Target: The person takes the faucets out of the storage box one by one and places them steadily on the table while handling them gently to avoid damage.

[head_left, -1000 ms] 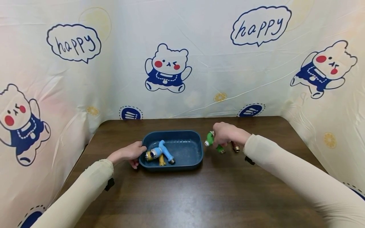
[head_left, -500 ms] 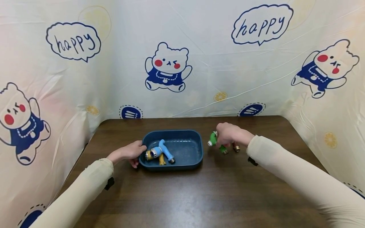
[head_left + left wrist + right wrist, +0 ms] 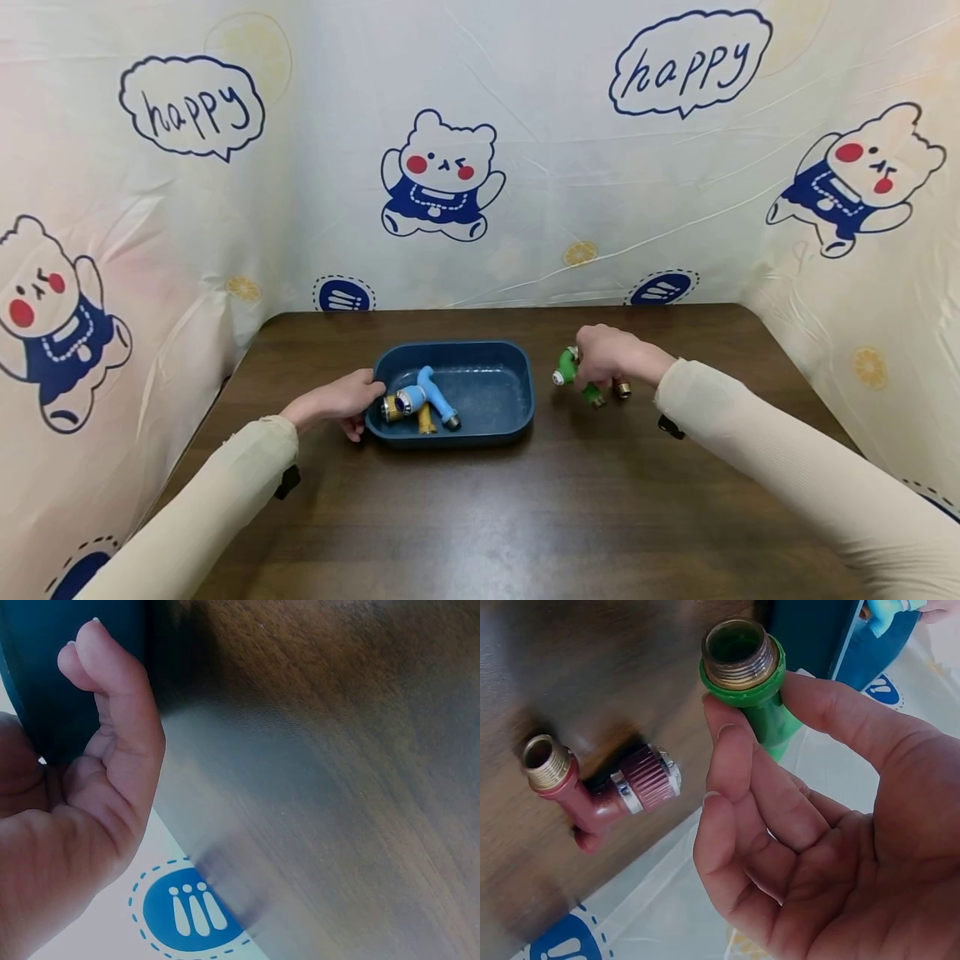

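My left hand grips the left end of a dark blue plastic basin, thumb at the rim and fingers curled against the outer wall. Inside the basin, a light blue faucet lies over a yellow faucet at the left side. To the right of the basin, my right hand pinches a green faucet between thumb and fingers; its threaded brass end faces the right wrist camera. A dark red faucet with a ribbed knob lies on the table beside that hand, mostly hidden in the head view.
The dark brown wooden table has rounded back corners. A printed fabric curtain with bear figures stands behind it and along both sides.
My right hand has shifted slightly to the right with the green faucet, covering more of the red one. The left hand and the basin have stayed put.
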The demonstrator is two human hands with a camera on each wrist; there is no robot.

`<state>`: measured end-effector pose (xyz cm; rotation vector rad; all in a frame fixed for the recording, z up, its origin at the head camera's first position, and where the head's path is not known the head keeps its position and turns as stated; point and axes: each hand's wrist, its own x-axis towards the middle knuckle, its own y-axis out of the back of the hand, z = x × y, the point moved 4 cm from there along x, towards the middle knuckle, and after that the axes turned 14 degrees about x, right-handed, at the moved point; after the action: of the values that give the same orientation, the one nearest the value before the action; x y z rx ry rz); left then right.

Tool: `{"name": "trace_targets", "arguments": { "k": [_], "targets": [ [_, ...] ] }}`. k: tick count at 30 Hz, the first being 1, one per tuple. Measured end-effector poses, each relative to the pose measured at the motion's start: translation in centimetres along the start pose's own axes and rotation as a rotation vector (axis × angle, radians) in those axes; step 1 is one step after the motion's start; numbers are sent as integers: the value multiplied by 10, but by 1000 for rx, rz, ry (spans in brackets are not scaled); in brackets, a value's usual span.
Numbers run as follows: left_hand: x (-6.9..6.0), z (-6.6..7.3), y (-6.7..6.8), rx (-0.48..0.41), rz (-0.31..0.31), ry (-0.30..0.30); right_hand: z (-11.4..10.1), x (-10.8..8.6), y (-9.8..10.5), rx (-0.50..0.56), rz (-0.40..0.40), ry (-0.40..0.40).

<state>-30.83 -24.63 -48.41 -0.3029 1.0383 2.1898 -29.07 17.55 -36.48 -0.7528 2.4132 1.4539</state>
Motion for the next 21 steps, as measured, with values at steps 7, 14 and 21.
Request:
{"name": "trace_targets", "arguments": {
  "k": [7, 14, 21],
  "targets": [
    [22, -36, 0, -36, 2, 46, 5, 0, 0, 1, -7, -2],
    [60, -91, 2, -192, -21, 106, 13, -1, 2, 13, -14, -10],
    [68, -101, 3, -182, -34, 114, 19, -4, 4, 7, 1, -17]
  ]
}}
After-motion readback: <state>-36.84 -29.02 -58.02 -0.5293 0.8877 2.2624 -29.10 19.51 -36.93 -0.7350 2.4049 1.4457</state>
